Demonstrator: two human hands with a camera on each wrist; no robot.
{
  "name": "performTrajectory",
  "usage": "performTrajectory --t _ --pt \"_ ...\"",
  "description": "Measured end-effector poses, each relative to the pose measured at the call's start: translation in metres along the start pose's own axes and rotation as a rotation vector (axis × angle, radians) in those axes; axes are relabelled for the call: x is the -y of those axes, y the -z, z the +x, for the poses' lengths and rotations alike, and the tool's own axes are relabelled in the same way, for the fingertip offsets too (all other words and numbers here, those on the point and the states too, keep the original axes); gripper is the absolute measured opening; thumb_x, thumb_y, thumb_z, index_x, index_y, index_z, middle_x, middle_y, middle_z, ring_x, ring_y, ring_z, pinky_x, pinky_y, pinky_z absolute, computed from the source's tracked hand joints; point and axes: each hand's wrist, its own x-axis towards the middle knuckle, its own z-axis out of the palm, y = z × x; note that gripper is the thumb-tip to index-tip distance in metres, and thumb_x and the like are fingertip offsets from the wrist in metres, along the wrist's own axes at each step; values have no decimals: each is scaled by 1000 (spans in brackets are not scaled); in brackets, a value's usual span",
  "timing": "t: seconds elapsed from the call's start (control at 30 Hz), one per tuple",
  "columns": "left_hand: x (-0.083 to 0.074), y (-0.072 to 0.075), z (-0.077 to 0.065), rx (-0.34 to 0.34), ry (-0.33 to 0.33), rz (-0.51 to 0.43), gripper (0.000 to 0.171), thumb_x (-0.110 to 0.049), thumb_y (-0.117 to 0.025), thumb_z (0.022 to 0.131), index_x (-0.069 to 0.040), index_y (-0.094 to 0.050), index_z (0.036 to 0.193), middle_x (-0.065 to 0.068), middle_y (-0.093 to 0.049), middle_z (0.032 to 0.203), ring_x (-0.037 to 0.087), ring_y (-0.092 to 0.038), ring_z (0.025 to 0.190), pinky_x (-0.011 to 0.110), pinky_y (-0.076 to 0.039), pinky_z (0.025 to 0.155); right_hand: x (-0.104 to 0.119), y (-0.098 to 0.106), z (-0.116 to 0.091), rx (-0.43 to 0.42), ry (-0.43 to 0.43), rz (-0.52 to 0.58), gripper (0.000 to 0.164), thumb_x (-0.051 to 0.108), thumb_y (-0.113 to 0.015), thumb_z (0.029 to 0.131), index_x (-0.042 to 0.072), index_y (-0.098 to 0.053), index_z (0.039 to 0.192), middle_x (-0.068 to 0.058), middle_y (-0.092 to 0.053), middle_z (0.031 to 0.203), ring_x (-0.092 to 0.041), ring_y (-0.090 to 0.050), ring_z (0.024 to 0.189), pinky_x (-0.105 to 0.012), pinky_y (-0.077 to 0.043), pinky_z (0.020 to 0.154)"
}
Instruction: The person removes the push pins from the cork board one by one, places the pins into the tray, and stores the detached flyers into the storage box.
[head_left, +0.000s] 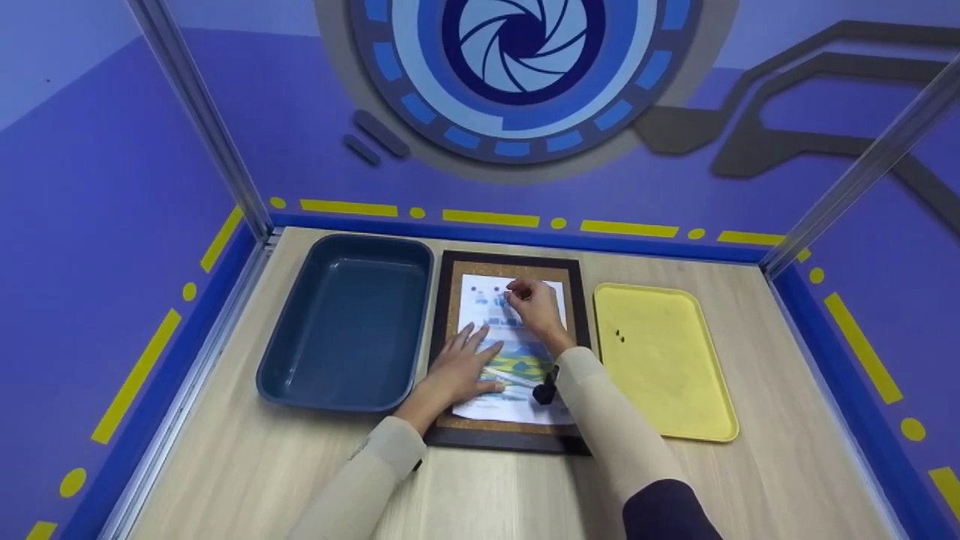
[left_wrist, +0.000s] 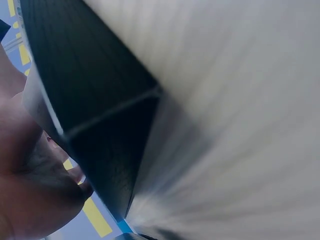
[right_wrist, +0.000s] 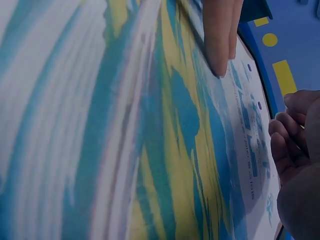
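A printed sheet of paper (head_left: 517, 356) with a coloured landscape lies on a cork board (head_left: 450, 307) in a dark frame (head_left: 517, 443). My left hand (head_left: 461, 367) rests flat on the sheet's left side, fingers spread; its fingers (right_wrist: 218, 40) also show in the right wrist view. Over the sheet's upper part is my right hand (head_left: 534, 304), thumb and forefinger drawn together and the other fingers (right_wrist: 282, 150) curled. I cannot tell whether something small is pinched there. In the left wrist view, the frame's dark corner (left_wrist: 105, 95) stands beside my left hand (left_wrist: 35, 185).
To the left sits a deep dark-blue tray (head_left: 420, 330), close beside the frame. A shallow yellow tray (head_left: 667, 375) lies on the right with a pair of tiny dark pieces (head_left: 619, 336) in it. Blue-purple panels (head_left: 517, 199) wall in the wooden table (head_left: 480, 495).
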Motion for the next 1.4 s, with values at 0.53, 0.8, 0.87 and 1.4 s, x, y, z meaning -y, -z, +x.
performTrajectory --t 0.53,0.8,0.87,1.4 --pt "-5 -6 3 37 -14 -10 79 -62 -62 101 -25 -38 166 11 -18 177 38 -11 162 55 -17 129 -8 -7 11 39 -66 -134 14 9 -76 97 -1 -79 107 -10 -72 90 -24 -65 84 -40 -54 78" --pt "-2 1 0 45 -37 -43 76 -60 -58 103 -24 -37 167 11 -15 177 36 -9 163 54 -15 129 -9 -11 16 34 -112 -154 11 8 -75 96 1 -79 104 -10 -73 93 -24 -67 87 -41 -56 81" --pt "1 2 -2 38 -39 -53 76 -59 -58 103 -24 -37 167 11 -14 178 36 -8 163 55 -14 129 -7 -12 17 47 -132 -143 12 9 -74 97 2 -78 106 -10 -73 94 -24 -67 88 -41 -55 82" --pt "9 3 -5 9 -46 -23 75 -58 -60 102 -22 -41 165 14 -19 176 38 -12 162 55 -18 129 -2 -23 23 53 -127 -155 7 8 -74 96 4 -78 100 -8 -73 89 -23 -66 83 -41 -55 79"
